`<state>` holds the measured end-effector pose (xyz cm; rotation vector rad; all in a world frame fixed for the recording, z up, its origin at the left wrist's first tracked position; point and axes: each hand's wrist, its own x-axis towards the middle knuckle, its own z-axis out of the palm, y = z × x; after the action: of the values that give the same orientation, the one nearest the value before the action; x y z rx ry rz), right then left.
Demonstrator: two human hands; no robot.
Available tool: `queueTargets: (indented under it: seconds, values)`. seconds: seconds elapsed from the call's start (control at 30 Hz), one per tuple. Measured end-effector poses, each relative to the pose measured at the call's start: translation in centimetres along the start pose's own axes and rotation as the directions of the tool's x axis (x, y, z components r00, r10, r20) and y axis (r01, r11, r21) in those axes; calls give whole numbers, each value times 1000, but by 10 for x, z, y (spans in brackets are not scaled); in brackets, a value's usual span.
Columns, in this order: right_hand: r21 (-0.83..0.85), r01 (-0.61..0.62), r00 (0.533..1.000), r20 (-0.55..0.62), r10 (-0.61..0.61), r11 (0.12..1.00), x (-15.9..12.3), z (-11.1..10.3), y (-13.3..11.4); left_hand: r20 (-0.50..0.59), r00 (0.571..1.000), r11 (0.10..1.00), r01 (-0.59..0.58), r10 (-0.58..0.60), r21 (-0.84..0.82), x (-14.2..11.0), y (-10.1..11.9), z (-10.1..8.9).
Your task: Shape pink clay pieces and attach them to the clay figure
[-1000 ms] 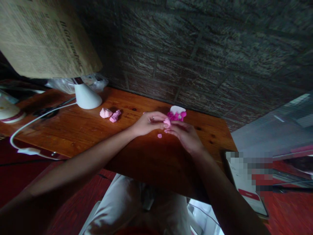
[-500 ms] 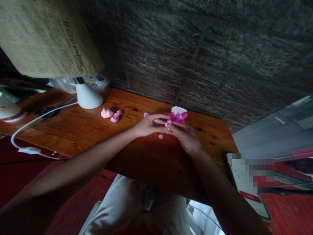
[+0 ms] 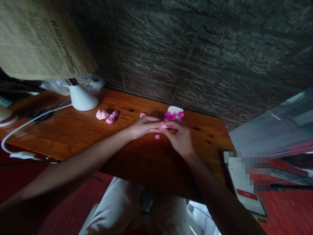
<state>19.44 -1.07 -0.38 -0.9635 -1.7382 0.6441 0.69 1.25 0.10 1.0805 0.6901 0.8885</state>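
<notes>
Between the fingertips of both hands is a small piece of pink modelling clay (image 3: 164, 126), partly hidden by the fingers. My left hand (image 3: 144, 127) comes from the left and closes on it with thumb and fingers. From the right, my right hand (image 3: 180, 135) pinches the same piece, its thumb below and its fingers above. A small flat pink bit (image 3: 157, 137) lies on the wooden table just under the hands. Behind them, several bright pink shapes (image 3: 174, 116) rest against a white piece (image 3: 175, 109). Another pink bit (image 3: 142, 115) shows behind my left hand.
Two pink clay lumps (image 3: 107, 116) lie left on the wooden table (image 3: 127, 151). Beyond them stands a lamp with a white base (image 3: 83, 98) and a cable. Dark scissors (image 3: 40, 114) and a cup (image 3: 6, 116) are far left. A tablet-like device (image 3: 244, 192) sits at the right edge; a stone wall rises behind.
The fingers have shifted around the pink clay, and the right hand's fingers are now more bent over it. The whole view has swung slightly, so the table things appear further left.
</notes>
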Motion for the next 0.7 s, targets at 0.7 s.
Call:
queueTargets:
  seconds: [0.7]
  values:
    - [73,-178,984,44,175,981,-2,2,-7,-149,971,982,-189,188,10,3,0,4]
